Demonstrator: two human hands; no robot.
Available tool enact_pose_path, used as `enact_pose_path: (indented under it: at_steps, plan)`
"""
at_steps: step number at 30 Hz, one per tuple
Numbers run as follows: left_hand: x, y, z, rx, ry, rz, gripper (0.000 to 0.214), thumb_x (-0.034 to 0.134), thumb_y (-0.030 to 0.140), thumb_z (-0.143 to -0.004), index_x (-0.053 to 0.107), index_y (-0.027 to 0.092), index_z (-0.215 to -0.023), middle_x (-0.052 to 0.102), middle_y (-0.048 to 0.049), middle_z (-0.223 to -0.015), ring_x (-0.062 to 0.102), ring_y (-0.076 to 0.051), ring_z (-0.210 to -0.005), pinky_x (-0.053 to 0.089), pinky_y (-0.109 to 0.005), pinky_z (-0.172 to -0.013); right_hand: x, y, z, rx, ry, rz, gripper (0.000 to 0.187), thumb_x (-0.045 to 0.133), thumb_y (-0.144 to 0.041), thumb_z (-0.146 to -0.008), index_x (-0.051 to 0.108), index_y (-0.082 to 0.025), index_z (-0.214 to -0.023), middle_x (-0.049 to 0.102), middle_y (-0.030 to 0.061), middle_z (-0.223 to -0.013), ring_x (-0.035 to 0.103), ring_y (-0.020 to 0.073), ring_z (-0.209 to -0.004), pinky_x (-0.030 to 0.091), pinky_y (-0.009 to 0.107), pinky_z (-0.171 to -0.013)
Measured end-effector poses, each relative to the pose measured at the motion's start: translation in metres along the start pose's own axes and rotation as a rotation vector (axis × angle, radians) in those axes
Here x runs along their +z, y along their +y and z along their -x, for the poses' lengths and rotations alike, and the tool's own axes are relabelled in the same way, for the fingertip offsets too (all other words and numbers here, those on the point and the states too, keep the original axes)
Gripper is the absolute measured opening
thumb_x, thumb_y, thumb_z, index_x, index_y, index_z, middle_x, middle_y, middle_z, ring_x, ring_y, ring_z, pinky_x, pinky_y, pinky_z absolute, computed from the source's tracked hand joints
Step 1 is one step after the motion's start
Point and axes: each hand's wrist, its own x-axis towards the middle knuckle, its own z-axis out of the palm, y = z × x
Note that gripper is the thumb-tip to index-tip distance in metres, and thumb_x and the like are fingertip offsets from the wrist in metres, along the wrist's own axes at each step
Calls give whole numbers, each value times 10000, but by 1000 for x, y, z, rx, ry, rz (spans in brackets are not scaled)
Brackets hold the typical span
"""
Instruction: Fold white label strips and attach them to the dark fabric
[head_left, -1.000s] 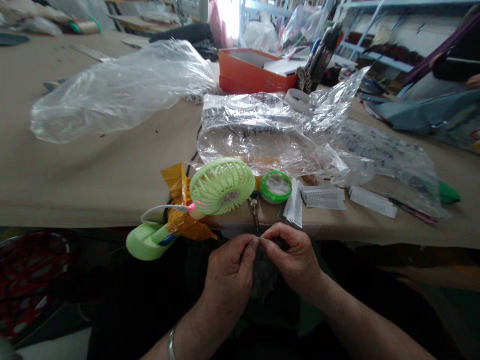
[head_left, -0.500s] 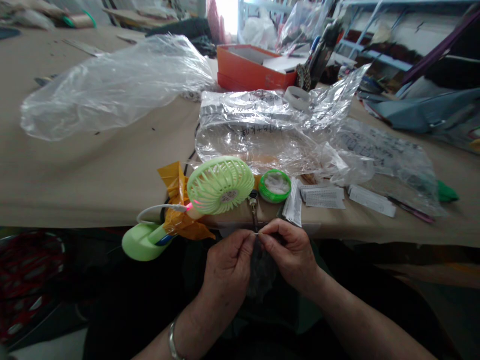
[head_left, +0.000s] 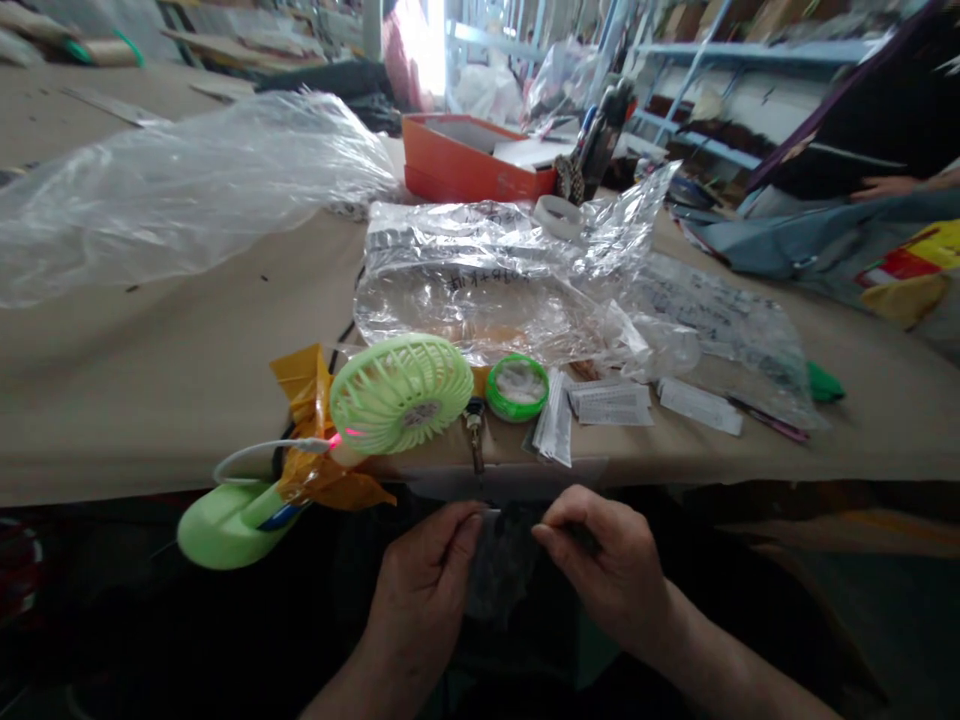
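The right hand point(head_left: 600, 545) has drawn away from the left, its fingertips together, any thread between them unseeable. The left hand point(head_left: 427, 575) pinches sheer grey material point(head_left: 501, 568) hanging between them; a slack pinch could drop it.

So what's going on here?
Someone's left hand pinches a thin, sheer grey piece in front of the table. The right hand is beside it, fingers pinched together; I can't tell if they hold anything. A green fan and a round green tub are close by.
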Motion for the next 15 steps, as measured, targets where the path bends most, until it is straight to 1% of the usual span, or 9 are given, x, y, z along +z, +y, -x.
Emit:
enact_pose_path:
  at_steps: [2, 3, 5, 7, 9, 13, 15]
  plan:
    - [5, -9, -1, -52, 0, -1, 184, 611, 251, -776, 719, 221, -921, 761, -38, -917, 693, -214, -858, 514, -286, -791, -16, 8, -6, -152, 81, 193, 41, 585, -154, -834, 601, -189, -821, 609, 8, -728, 578, 134, -697, 488, 258, -667]
    - [8, -12, -1, -76, -4, -4, 207, 622, 258, -764, 720, 221, -942, 758, -48, -962, 687, -230, -906, 506, -311, -836, -22, 13, -9, -199, 105, 298, 70, 589, -157, -832, 622, -183, -888, 636, 40, -810, 588, 168, -801, 498, 304, -748]
    - [12, -16, 0, -118, -33, 4, 202, 621, 268, -759, 728, 224, -924, 762, -51, -943, 689, -239, -900, 510, -329, -838, -30, 24, -16, -250, 90, 493, 219, 601, -187, -829, 630, -168, -1045, 659, 96, -998, 556, 240, -1005, 471, 407, -891]
    - [15, -16, 2, -149, -69, 35, 175, 617, 270, -757, 735, 229, -880, 768, -43, -890, 695, -235, -854, 522, -322, -797, -31, 34, -20, -283, 58, 606, 301, 598, -201, -835, 615, -166, -1134, 651, 109, -1119, 519, 269, -1100, 437, 457, -950]
    - [18, -13, 4, -158, -85, 71, 151, 614, 267, -756, 738, 229, -834, 767, -36, -847, 695, -227, -817, 522, -309, -766, -29, 41, -20, -322, 74, 626, 289, 574, -170, -850, 623, -177, -1135, 662, 96, -1132, 534, 257, -1093, 444, 453, -943]
    - [22, -4, 3, -163, -133, 151, 132, 601, 245, -763, 732, 223, -762, 750, -20, -760, 675, -204, -752, 499, -278, -708, -30, 45, -19, -370, 138, 525, 227, 535, -110, -861, 665, -196, -1026, 707, 71, -1019, 588, 220, -1006, 489, 412, -888]
    - [25, 5, 1, -223, -174, 228, 127, 610, 227, -756, 725, 211, -703, 733, -18, -700, 659, -190, -712, 486, -268, -685, -34, 44, -19, -367, 150, 459, 200, 543, -109, -857, 670, -204, -979, 710, 62, -973, 603, 208, -972, 502, 398, -869]
